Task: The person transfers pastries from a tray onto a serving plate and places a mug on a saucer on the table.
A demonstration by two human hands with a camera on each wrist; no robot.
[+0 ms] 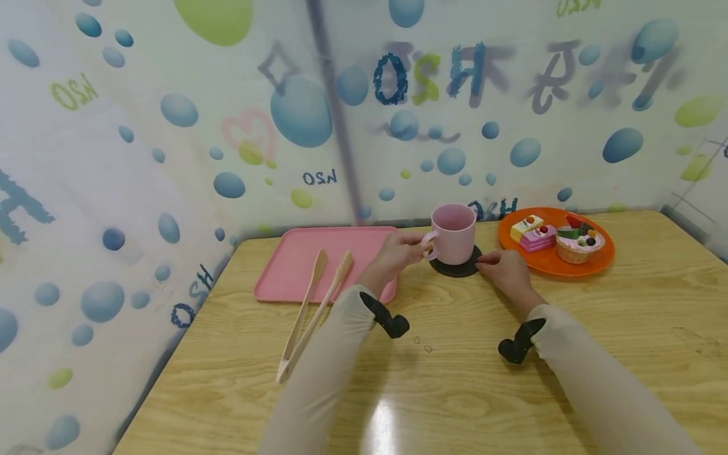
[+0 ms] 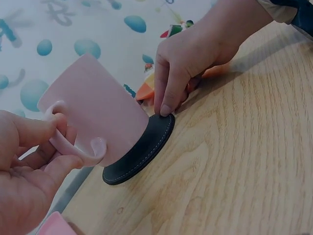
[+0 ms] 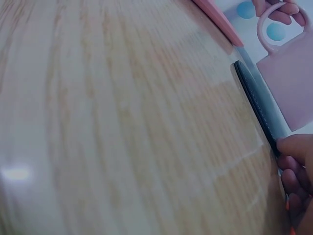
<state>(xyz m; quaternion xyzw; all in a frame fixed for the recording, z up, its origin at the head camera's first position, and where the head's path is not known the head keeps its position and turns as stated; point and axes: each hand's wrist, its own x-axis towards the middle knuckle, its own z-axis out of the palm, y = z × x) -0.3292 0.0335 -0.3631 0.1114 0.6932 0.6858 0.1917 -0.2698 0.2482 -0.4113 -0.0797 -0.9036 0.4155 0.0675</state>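
By its handle, my left hand (image 1: 395,254) holds a pink mug (image 1: 457,237). Below the mug lies a round black coaster (image 1: 455,270) with a stitched edge. The right wrist view shows a gap between the mug (image 3: 291,81) and the coaster (image 3: 257,107), so the mug is raised over it. My right hand (image 1: 508,276) pinches the coaster's right edge between thumb and fingers. In the left wrist view the thumb and fingers of my left hand (image 2: 24,171) close round the handle, while the right hand (image 2: 195,58) reaches down to the coaster's rim.
A pink tray (image 1: 292,265) lies to the left, with wooden tongs (image 1: 318,306) resting across its front edge. An orange plate (image 1: 540,264) at the right bears two cake slices (image 1: 537,237) and a fruit tart (image 1: 577,245). A patterned wall (image 1: 364,177) closes the table's back.
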